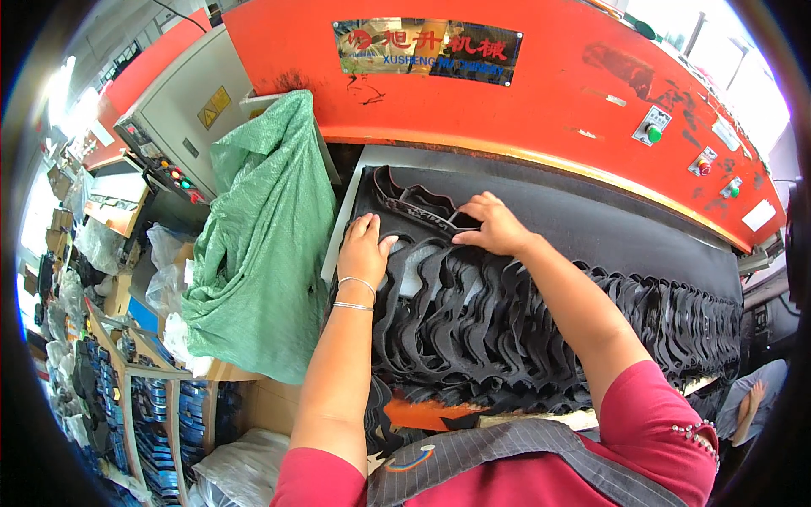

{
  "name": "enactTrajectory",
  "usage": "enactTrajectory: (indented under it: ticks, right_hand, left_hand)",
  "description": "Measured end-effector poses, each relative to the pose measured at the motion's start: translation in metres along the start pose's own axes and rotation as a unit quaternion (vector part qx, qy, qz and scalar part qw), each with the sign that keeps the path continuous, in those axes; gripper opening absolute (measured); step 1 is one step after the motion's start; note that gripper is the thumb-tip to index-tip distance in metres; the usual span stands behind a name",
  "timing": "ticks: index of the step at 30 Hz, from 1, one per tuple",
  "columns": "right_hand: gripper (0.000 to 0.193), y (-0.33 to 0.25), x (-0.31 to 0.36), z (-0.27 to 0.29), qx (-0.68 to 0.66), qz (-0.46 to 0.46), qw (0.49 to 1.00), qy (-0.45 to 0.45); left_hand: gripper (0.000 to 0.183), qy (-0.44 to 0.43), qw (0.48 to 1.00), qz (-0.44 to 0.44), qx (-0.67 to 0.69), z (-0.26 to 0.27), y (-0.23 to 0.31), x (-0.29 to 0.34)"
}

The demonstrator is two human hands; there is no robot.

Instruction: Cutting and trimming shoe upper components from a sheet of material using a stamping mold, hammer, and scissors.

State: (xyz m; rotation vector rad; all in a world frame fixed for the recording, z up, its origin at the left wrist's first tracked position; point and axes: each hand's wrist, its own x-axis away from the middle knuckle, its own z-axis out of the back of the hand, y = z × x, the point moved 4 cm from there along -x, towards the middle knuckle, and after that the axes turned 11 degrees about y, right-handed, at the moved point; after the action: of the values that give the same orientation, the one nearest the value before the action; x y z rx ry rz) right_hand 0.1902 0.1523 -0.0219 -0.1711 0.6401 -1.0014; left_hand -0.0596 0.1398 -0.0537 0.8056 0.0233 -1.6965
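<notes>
Die dark brown; sheet black; machine orange-red; apron grey, pinstriped.

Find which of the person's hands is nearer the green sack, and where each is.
Left. The left hand is just right of the green sack; the right hand is farther right, at the right end of the dark frame.

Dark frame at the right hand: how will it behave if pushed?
The dark frame is probably stiff: its thin walls stand upright in sharp curves. It will likely slide, not roll, sitting broad and low on the black surface.
</notes>
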Motion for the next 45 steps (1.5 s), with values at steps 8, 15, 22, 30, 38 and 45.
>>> enactTrajectory:
  ticks: [8,15,22,30,38,45]
  right_hand:
    - [0.058,0.007,0.002,0.01,-0.011,0.031,0.996,-0.08]
    - [0.08,0.014,0.034,0.013,0.059,-0.175,0.982,0.04]
    - [0.062,0.01,0.036,0.007,0.066,-0.122,0.99,0.038]
    - [0.062,0.016,0.033,0.005,0.041,-0.122,0.991,0.038]
    - [0.066,0.016,0.032,0.007,0.108,-0.098,0.987,0.06]
    - [0.094,-0.009,0.052,0.065,0.003,-0.153,0.988,-0.018]
  left_hand:
    - [0.068,-0.012,0.999,0.037,0.031,0.0,-0.007,-0.002]
    - [0.072,-0.044,0.998,0.017,0.03,-0.005,-0.019,-0.009]
    - [0.066,-0.05,0.997,0.015,0.055,-0.008,-0.02,-0.01]
    - [0.063,-0.033,0.999,-0.012,0.034,-0.006,-0.017,-0.007]
    - [0.061,-0.017,0.998,-0.052,-0.01,-0.008,-0.006,-0.011]
    - [0.068,0.001,1.0,-0.006,0.017,0.019,-0.006,-0.016]
